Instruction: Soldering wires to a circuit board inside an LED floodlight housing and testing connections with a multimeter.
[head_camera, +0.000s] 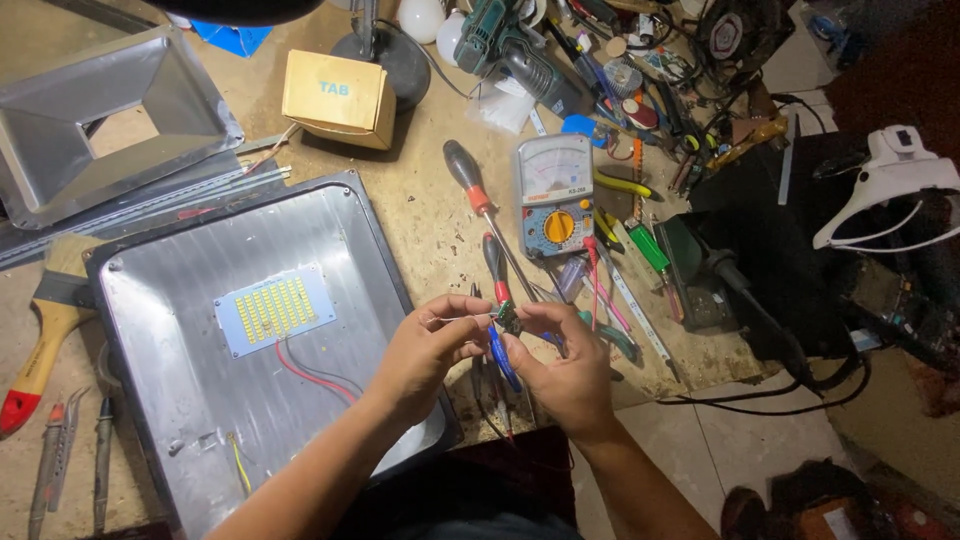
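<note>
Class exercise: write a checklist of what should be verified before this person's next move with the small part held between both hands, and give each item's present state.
1. Small green circuit board pinched by right hand: ok.
2. Thin wire lead held in left hand: ok.
3. Lead joined to board: cannot tell.
4. Floodlight housing flat on bench, LED panel facing up: ok.
5. Multimeter within reach: ok.
6. Bench free of clutter: not ok.
</note>
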